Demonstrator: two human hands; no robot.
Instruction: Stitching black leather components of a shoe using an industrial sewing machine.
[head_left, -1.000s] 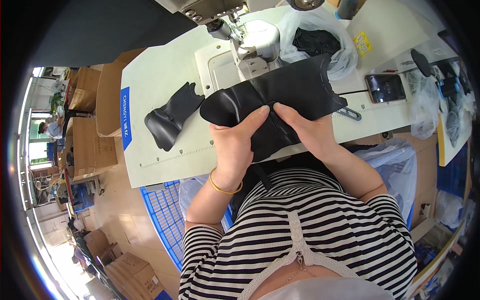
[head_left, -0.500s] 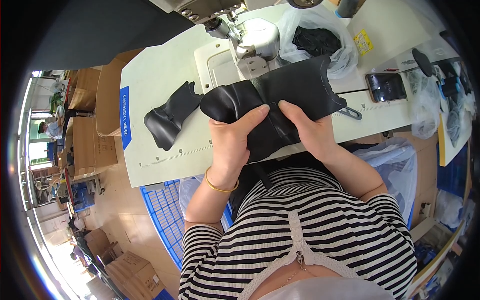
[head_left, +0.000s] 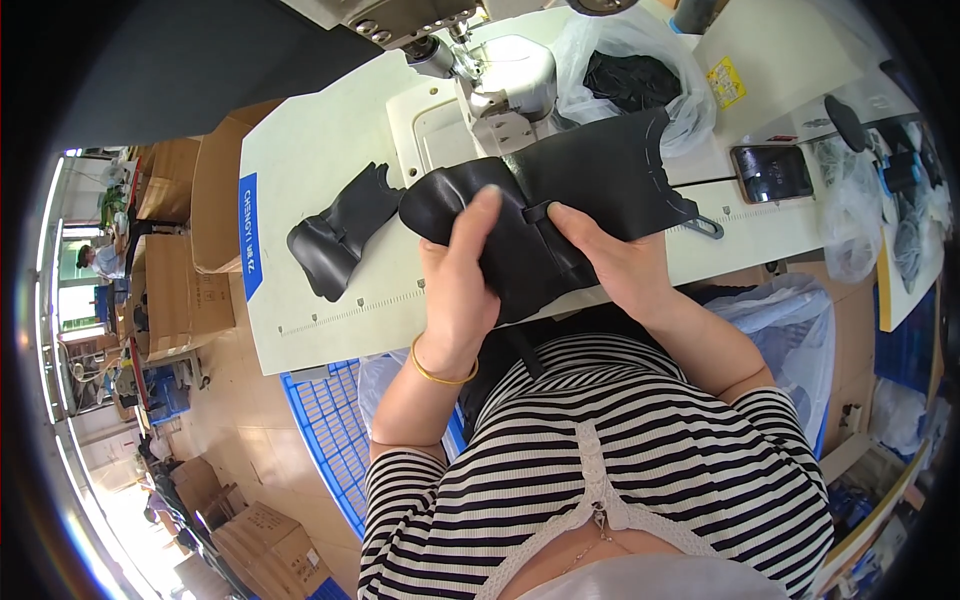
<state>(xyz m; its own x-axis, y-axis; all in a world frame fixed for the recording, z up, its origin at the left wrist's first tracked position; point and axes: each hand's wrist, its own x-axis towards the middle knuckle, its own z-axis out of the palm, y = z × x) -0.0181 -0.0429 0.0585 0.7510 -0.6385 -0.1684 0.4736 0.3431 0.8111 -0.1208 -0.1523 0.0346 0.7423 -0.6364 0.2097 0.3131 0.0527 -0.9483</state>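
Between my hands is a black leather piece (head_left: 590, 170), held above the front edge of the sewing table (head_left: 300, 210). My left hand (head_left: 460, 265) grips its left part, the thumb on top and the other fingers hidden underneath. On the other side, my right hand (head_left: 615, 260) has its thumb at a small strap (head_left: 537, 211) that crosses the piece's seam; its fingers are hidden below. A second black leather piece (head_left: 345, 230) of similar look lies to the left on the table. Just beyond the held piece stands the sewing machine (head_left: 505, 85).
Behind and right is a clear plastic bag (head_left: 690, 110) with black material inside. A phone (head_left: 772, 174) lies on the right of the table, near a grey slotted metal part (head_left: 708, 228). A blue basket (head_left: 325, 425) stands below the table; cardboard boxes (head_left: 185, 290) are at left.
My left thumb has moved up and left, off the seam. The small strap now shows raised beside my right thumb. The leather piece has stayed nearly in place.
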